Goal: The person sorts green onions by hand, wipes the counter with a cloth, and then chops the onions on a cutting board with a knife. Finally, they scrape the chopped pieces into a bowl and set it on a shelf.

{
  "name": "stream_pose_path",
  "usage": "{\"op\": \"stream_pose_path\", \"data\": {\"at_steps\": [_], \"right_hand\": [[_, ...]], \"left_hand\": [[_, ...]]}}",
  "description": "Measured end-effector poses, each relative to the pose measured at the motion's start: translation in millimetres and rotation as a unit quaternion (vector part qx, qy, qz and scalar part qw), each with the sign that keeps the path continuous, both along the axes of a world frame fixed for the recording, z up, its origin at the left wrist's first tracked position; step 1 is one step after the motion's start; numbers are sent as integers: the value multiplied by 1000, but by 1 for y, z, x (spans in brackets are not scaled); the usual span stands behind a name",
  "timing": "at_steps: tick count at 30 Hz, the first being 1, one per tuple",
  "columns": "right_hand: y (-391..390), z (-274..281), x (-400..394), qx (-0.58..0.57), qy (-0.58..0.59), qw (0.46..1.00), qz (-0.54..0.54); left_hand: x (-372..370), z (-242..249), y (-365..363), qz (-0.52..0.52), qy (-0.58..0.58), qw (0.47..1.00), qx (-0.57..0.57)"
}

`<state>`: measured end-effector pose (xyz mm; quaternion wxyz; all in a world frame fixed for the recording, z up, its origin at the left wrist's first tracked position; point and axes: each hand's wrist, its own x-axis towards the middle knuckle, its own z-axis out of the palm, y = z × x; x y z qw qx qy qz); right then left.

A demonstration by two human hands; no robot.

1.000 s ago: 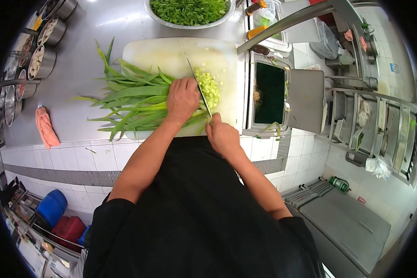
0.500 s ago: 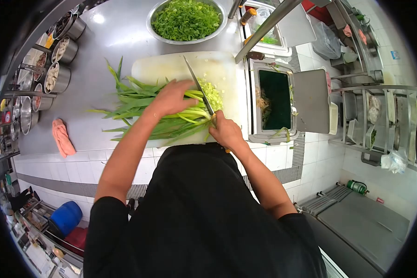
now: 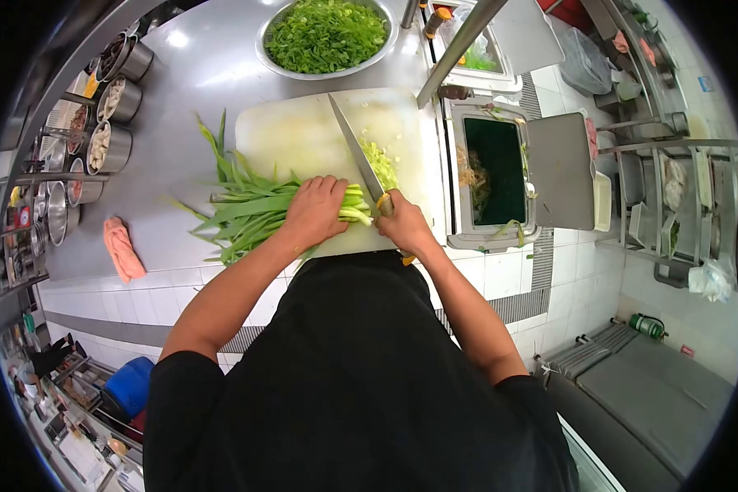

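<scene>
Over board (image 3: 283,131): knife (image 3: 357,151), tip approx. fwd-L

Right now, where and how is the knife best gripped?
Probably by the knife handle, coming from the near right, where the right hand holds it: the blade slants away, tip farthest from the body, and the left hand holds the green stalks on its left.

The left hand (image 3: 315,210) is holding a bundle of green stalks (image 3: 252,210) on a cutting board (image 3: 278,127), while the right hand (image 3: 403,223) is gripping a knife (image 3: 355,146), its blade slanting beside a chopped pile (image 3: 381,161). Beyond, a metal bowl (image 3: 389,49) is holding chopped greens (image 3: 326,34); leftward, a pink cloth (image 3: 123,249) is lying.
</scene>
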<state>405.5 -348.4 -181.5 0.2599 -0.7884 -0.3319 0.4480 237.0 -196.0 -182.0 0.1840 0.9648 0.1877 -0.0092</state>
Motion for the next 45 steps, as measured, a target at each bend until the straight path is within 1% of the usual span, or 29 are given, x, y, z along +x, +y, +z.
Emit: {"op": "stream_pose_path", "data": {"at_steps": [1,2,5,6,8,9,10,11,12,14,15,16,18,19,23,25,29,31,32,34,35,37,38,40,41,43,45], "right_hand": [[0,2,1,-11,30,999,-11],[1,3,1,-9,31,999,-11],[0,3,1,-15,32,999,-5],[0,0,1,-11,15,1000,3],[0,-3,0,-6,-1,1000,13],[0,-5,-1,-9,-16,1000,17],[0,-5,-1,-12,-30,999,22],[1,-6,-1,-13,-28,999,24],[0,-4,-2,-16,-26,999,21],[3,-4,-1,-13,-25,1000,13],[1,-5,-2,-5,-23,1000,11],[-1,-7,-3,1,-22,1000,7],[-2,-7,-4,-2,-24,1000,5],[-2,-6,-4,3,-30,999,13],[0,-9,-1,5,-24,1000,16],[0,-5,-1,-5,-11,1000,16],[2,3,0,-16,7,1000,13],[2,-1,0,-24,12,1000,5],[1,-4,0,-28,12,1000,4],[2,-6,0,-17,-30,999,22],[3,-6,0,-17,-29,999,22],[5,7,-2,-43,18,999,-2],[2,3,-2,-47,17,999,-5],[2,-4,-3,-21,-22,999,16],[4,-6,-2,-19,-24,999,18],[5,3,-2,-38,11,999,7],[3,2,-3,-36,1,999,9]], "left_hand": [[-2,2,4,-1,20,1000,-3],[-4,4,8,-3,41,999,-8],[-12,-7,39,-31,35,999,0],[-13,-6,56,-32,36,999,3],[-13,1,92,-85,63,992,73],[-10,5,109,-83,65,992,73],[-7,9,124,-129,73,980,130],[-8,11,131,-175,81,964,186],[-9,8,126,-174,84,964,183],[-1,-4,115,-103,-30,973,204],[-4,-19,100,-23,-30,991,131],[-5,-19,87,-30,-30,991,129],[-10,-22,61,94,-128,983,94],[-16,-31,62,98,-74,991,48],[-18,-34,65,91,-69,992,54],[-19,-30,66,77,-68,994,31],[-17,-18,67,81,-58,995,28],[-15,-20,78,30,-16,999,20],[-13,-23,79,30,-16,999,16],[-14,-28,81,23,-10,999,31],[-14,-31,72,23,-9,999,32],[-11,-40,47,127,-115,976,132],[-11,-42,45,126,-116,977,127],[-12,-34,45,119,-134,979,96],[-13,-30,47,121,-135,978,98],[-12,-27,44,134,-105,984,54],[-16,-27,47,126,-102,986,34]]}}
